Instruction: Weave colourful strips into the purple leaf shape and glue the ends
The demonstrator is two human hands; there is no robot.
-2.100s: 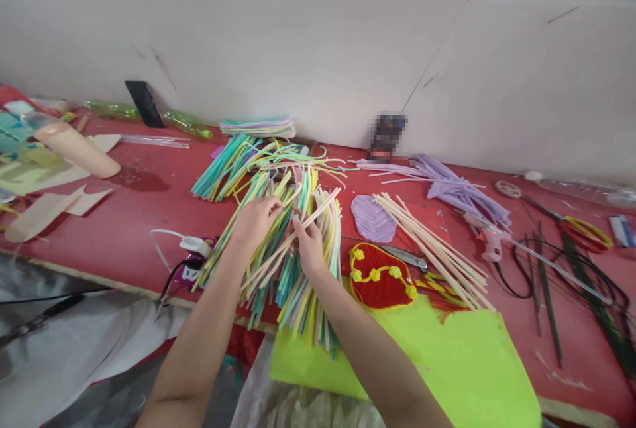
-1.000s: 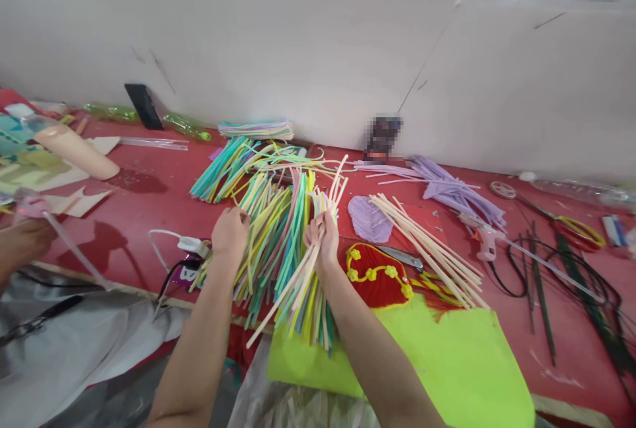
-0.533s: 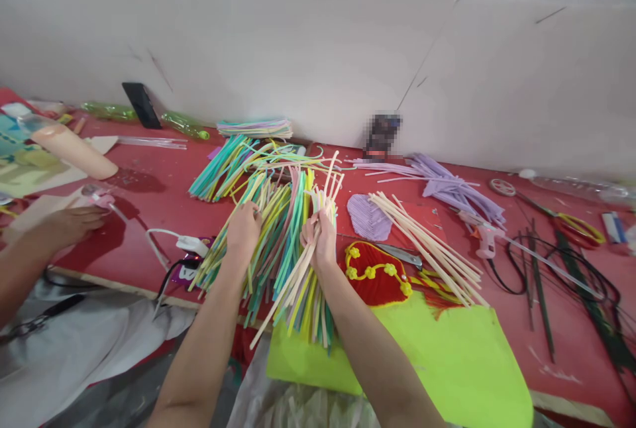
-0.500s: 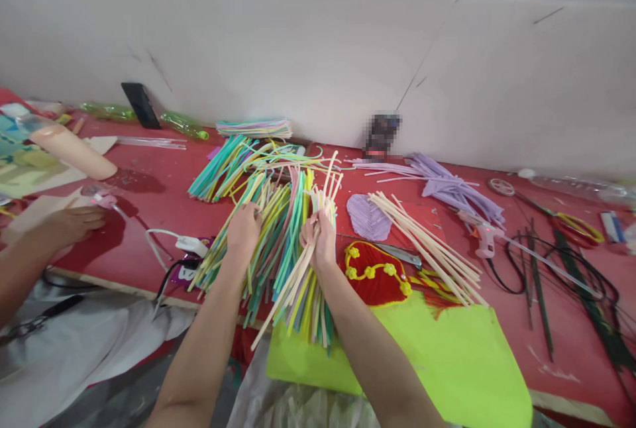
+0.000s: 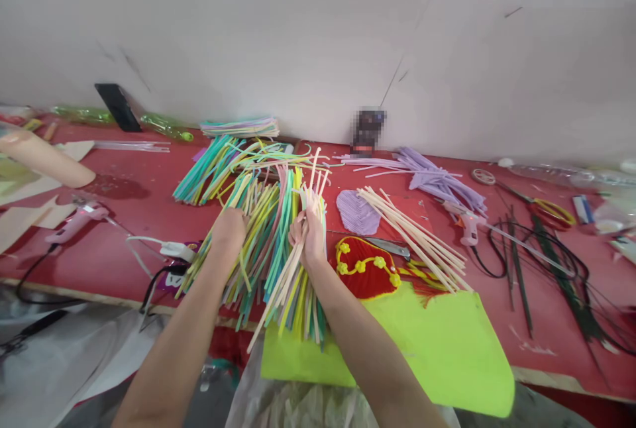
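A large loose pile of multicoloured pipe cleaners (image 5: 275, 216) hangs towards the table's front edge. My right hand (image 5: 309, 234) is closed round several cream pipe cleaners (image 5: 283, 282), whose ends stick out above and below the fist. At the pile's left side, my left hand (image 5: 231, 228) is curled on yellow and green pipe cleaners; its fingertips are mostly hidden. Just right of my right hand lie a purple ribbed leaf-shaped piece (image 5: 358, 212) and a red piece (image 5: 362, 267) with yellow flowers. Separate cream pipe cleaners (image 5: 415, 236) lie beyond them.
Pink glue guns lie left (image 5: 77, 222) and right (image 5: 470, 226), with cables. Purple pipe cleaners (image 5: 432, 179), scissors (image 5: 551, 213) and dark green stems (image 5: 521, 282) are on the right. A lime-green sheet (image 5: 437, 348) overhangs the front edge. A white partition (image 5: 248, 44) stands behind.
The view has shifted slightly to the right. The neighbouring person's hand at the left has gone out of view, leaving the left glue gun showing. My hands stay at the pile.
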